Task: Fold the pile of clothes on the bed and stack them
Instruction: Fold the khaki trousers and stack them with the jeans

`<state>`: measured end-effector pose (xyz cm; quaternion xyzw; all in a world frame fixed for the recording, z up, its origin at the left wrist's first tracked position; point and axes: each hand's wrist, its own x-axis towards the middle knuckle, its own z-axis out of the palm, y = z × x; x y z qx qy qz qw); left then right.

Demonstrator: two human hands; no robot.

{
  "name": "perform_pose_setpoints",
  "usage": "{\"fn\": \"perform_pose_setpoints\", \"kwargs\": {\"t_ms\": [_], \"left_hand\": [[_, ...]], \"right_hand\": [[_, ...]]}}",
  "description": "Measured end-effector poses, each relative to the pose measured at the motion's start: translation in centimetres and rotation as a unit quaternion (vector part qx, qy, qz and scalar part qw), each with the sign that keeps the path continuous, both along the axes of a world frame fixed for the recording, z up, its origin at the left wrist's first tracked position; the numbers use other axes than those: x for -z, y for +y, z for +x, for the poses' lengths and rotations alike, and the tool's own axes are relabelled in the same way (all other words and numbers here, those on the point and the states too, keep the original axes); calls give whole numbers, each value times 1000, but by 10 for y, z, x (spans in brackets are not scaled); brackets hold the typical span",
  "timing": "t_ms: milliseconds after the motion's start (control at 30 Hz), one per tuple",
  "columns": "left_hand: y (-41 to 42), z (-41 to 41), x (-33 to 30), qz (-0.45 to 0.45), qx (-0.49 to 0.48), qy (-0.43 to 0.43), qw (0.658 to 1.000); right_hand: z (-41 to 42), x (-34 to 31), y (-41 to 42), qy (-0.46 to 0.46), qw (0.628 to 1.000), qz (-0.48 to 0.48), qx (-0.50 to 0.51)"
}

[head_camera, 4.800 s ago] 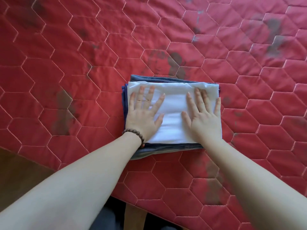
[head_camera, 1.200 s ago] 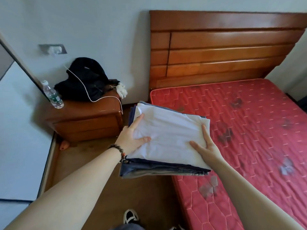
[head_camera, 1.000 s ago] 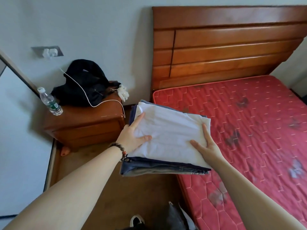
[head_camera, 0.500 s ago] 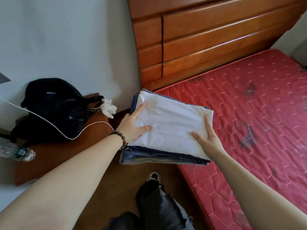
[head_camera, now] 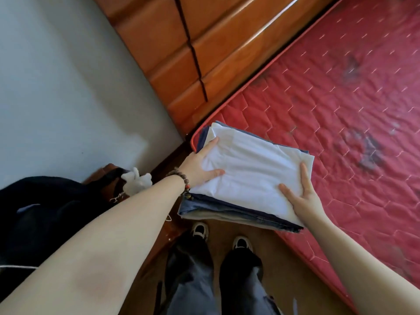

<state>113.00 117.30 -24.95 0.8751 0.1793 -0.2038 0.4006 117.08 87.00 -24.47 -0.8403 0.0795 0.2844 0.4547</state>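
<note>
The stack of folded clothes (head_camera: 250, 171) has a white garment on top and dark blue and denim layers below. I carry it level over the corner of the red quilted mattress (head_camera: 341, 98), its near part hanging over the floor. My left hand (head_camera: 200, 164), with a bead bracelet at the wrist, grips the stack's left edge, thumb lying on the white cloth. My right hand (head_camera: 304, 196) grips the near right corner, thumb and one finger on top and the other fingers hidden underneath.
The wooden headboard (head_camera: 216, 42) rises behind the mattress against a pale wall. At left a black bag (head_camera: 34, 212) with a white plush charm (head_camera: 136, 180) lies on a wooden nightstand. My legs and shoes (head_camera: 200, 230) stand on the brown floor beside the bed.
The stack, earlier pressed flat on the mattress, is now lifted in both hands and has come over the bed's corner by the headboard. The view has tilted downward.
</note>
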Motion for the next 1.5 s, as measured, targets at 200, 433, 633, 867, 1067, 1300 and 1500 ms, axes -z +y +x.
{"fn": "perform_pose_setpoints", "kwargs": {"t_ms": [200,433,633,867,1067,1300,1500], "left_hand": [[45,68,83,-31,72,34,996],[88,157,141,-45,121,-14,992],[109,175,216,-42,128,31,990],[113,175,219,-108,114,-8,988],[118,196,192,-124,118,-70,983],[104,179,203,140,87,-35,986],[41,173,204,186,247,-406,860]], "right_hand": [[13,74,41,-4,997,-4,78],[52,142,90,-64,984,15,164],[62,203,114,-18,989,16,143],[60,213,112,-27,988,35,148],[48,217,135,-81,971,60,218],[51,215,134,-19,983,-78,162],[72,197,170,-341,908,-244,-2]]}}
